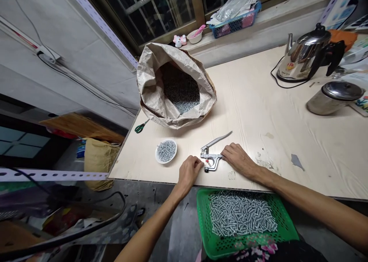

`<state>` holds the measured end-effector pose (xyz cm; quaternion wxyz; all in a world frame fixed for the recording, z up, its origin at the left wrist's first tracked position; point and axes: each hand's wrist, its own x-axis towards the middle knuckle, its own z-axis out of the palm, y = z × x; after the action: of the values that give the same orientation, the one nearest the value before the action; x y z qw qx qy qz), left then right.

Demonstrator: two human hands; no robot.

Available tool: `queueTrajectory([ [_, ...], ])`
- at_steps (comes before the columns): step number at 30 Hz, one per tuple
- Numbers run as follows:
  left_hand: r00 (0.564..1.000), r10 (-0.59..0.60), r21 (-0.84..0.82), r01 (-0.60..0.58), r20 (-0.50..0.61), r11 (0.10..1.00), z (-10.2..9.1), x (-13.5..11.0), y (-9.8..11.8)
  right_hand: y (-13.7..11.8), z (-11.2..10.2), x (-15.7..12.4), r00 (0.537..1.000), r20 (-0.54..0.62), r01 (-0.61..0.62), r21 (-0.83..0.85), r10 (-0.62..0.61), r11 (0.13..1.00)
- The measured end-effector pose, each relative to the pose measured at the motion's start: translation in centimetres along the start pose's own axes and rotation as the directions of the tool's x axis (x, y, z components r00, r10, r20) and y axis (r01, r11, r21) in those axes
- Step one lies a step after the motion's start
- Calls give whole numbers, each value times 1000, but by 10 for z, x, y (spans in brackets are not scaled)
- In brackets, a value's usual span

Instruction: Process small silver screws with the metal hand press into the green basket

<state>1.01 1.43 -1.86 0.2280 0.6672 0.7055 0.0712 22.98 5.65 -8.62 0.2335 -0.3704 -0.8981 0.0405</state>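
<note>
A pair of silver snap-fastener pliers [212,156] lies on its side near the table's front edge, its upper handle swung wide and a spring showing by the jaws. My right hand [239,161] is closed around the lower handle and rests on the tabletop. Just left of the jaws, my left hand [189,172] has thumb and fingers pinched together; whatever is between them is too small to make out. A small red part shows between the jaws, close to those fingertips. To the left stands a white bowl [164,162] full of small metal pieces, like screws.
A large paper-lined sack [148,76] with metal pieces inside stands behind the bowl. Green-handled scissors [140,128] lie at the left edge. Below the table edge is a green basket [202,220] of metal pieces. A kettle [304,55] and lidded metal pot [327,101] stand right.
</note>
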Motion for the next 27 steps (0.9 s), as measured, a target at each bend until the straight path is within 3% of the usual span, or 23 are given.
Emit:
queueTrajectory([
  [3, 943, 324, 80, -318, -73, 945, 6, -3, -2, 4, -2, 2, 1000, 6, -14, 55, 14, 998],
  [7, 830, 556, 206, -550, 36, 809, 5, 2, -6, 5, -8, 4, 999, 42, -9, 132, 4, 991],
  [13, 667, 707, 437, -722, 234, 537, -5, 18, -4, 5, -8, 5, 999, 43, -4, 113, -1, 994],
  [17, 655, 732, 472, -714, 189, 517, -8, 25, 0, 9, -10, 6, 999, 34, -17, 122, 13, 992],
  [20, 595, 785, 467, -751, 172, 467, -8, 28, 3, 12, -12, 7, 999, 48, -33, 140, 26, 990],
  [23, 575, 818, 414, -748, 11, 519, -7, 28, 3, 14, -13, 8, 997, 57, -71, 212, 60, 975],
  [27, 642, 651, 182, -641, -406, 745, 3, 25, -2, 20, -12, 10, 991, 24, -134, 369, 135, 920],
])
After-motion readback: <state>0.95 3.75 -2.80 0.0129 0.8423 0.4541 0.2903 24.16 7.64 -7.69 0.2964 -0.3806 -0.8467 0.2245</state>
